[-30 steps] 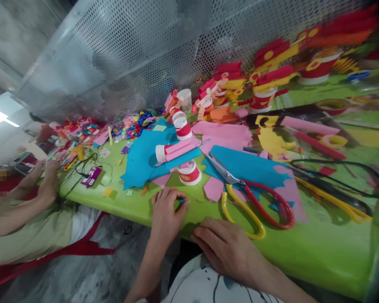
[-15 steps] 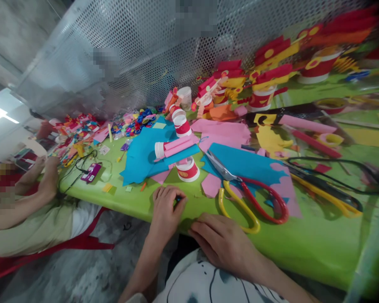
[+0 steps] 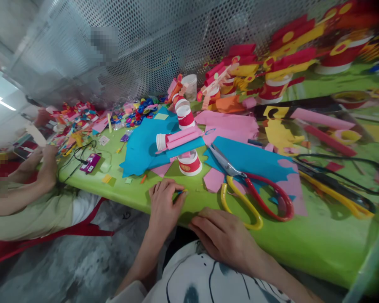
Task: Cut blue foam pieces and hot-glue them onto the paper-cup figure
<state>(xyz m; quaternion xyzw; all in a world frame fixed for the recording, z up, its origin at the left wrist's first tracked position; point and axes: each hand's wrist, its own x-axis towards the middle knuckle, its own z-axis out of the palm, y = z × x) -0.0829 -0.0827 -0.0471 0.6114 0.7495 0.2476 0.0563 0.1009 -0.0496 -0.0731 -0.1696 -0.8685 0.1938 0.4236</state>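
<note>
My left hand (image 3: 166, 204) rests at the table's front edge, thumb and forefinger pinched on a small blue and yellow piece (image 3: 180, 192). What that piece is, I cannot make out. Palm down on the same edge lies my right hand (image 3: 222, 235), its fingers loosely stretched side by side, with no object visible in it. Beyond both stand paper cups with red bands, the nearer cup (image 3: 190, 163) upright. A white cup lying on its side (image 3: 161, 142) has pink paper rolls (image 3: 183, 138) and a blue roll (image 3: 188, 147) against it. Scissors (image 3: 236, 171) with red and yellow handles lie open near my right hand.
Blue paper (image 3: 139, 147) and pink paper (image 3: 230, 126) cover the table's middle. A black and yellow tool (image 3: 337, 191) with a cord lies right. Finished-looking paper figures (image 3: 274, 80) stand behind. At left, a purple box (image 3: 91, 163) has wires; a person's arm (image 3: 22, 198) is beyond.
The view has shifted slightly, so the table things on the right sit farther right. A yellow bit now shows at my left fingertips. Both hands stay in about the same place.
</note>
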